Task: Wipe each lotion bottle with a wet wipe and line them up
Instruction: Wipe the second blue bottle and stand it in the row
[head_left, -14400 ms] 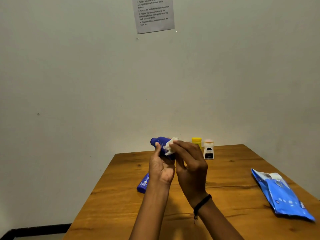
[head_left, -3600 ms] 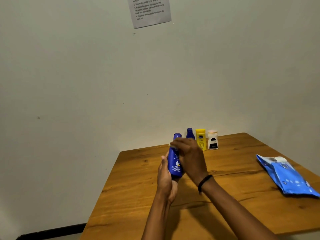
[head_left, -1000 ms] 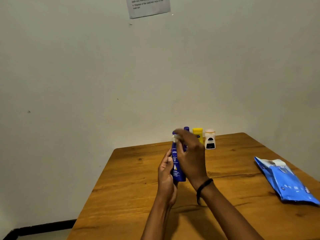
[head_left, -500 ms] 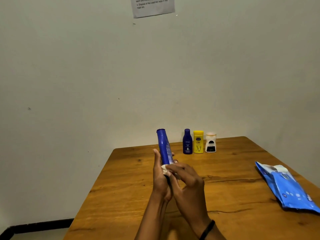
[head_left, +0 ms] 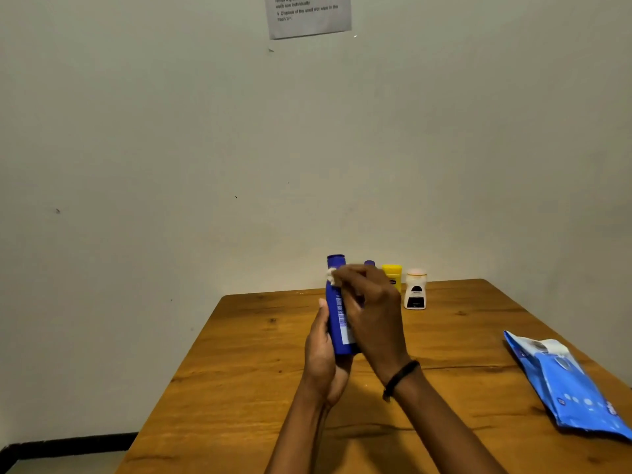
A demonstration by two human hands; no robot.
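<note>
My left hand [head_left: 323, 357] grips the lower part of a tall blue lotion bottle [head_left: 337, 313], held upright above the wooden table [head_left: 256, 388]. My right hand [head_left: 371, 309] pinches a small white wet wipe [head_left: 331, 276] against the bottle just below its cap. At the table's far edge stand three bottles in a row: a small dark blue bottle [head_left: 370, 264], mostly hidden behind my right hand, a yellow bottle [head_left: 393, 275] and a white bottle [head_left: 415, 289].
A blue pack of wet wipes [head_left: 567, 384] lies flat near the table's right edge. A printed instruction sheet [head_left: 307, 15] hangs on the wall behind the table. A dark baseboard [head_left: 68, 446] runs along the floor at lower left.
My right hand with the wipe has slid from the bottle's lower part up to just below the cap. The bottle has turned, so its back label faces me.
</note>
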